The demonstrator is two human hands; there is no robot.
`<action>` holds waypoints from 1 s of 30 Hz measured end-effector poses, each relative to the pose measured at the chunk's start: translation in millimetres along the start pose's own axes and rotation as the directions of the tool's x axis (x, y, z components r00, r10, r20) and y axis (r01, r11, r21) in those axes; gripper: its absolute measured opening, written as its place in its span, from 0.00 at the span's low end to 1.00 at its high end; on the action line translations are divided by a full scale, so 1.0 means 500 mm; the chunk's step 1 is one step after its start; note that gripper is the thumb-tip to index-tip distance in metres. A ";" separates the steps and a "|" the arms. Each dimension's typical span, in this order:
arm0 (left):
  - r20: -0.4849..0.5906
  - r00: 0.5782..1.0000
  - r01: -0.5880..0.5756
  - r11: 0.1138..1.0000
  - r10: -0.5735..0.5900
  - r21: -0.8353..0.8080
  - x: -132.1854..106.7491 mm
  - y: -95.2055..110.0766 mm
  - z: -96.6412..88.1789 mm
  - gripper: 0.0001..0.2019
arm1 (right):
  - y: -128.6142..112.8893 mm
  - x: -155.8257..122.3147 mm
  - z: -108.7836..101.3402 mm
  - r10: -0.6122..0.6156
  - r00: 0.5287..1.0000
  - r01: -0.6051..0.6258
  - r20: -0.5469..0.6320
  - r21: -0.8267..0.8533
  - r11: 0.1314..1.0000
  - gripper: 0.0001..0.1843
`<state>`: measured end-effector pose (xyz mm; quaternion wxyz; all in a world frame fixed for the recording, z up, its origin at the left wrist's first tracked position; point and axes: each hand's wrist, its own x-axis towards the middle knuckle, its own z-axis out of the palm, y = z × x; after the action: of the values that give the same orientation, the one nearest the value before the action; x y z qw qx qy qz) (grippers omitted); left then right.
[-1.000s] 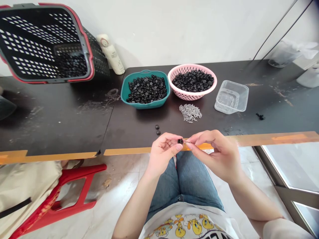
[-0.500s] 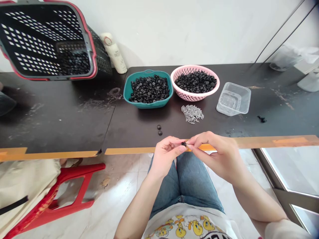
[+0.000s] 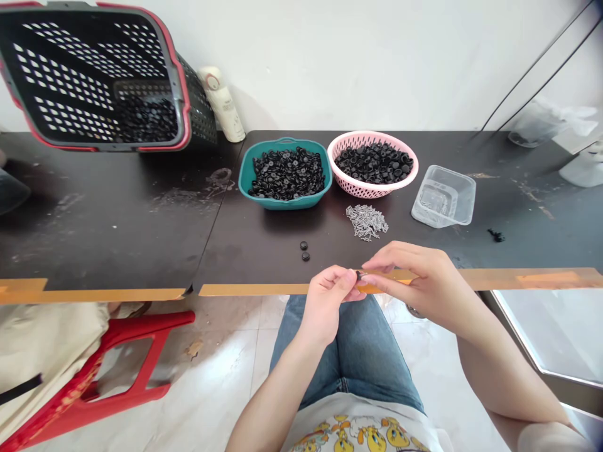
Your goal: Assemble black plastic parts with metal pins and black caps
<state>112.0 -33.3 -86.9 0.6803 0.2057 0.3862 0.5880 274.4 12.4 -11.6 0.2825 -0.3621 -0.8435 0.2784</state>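
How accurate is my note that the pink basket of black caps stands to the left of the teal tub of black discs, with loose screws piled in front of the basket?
Not quite: the head view shows the pink basket standing to the right of the teal tub, not the left. The rest stands: black caps in the basket, black discs in the tub, loose screws piled in front of the basket.

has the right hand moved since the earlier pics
Yes, a little, toward the person's own right: the right hand now sits farther from the lower round black piece on the tabletop than it did earlier.
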 end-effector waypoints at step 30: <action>-0.081 0.992 -0.101 0.995 0.099 -0.010 -0.007 -0.002 0.028 0.13 | 0.017 -0.023 0.010 -0.191 0.970 0.171 -0.150 -0.140 0.975 0.06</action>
<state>123.4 -34.3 -78.1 0.6353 0.1960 0.3983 0.6320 281.5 6.9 -23.9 0.3510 -0.3222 -0.8632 0.1673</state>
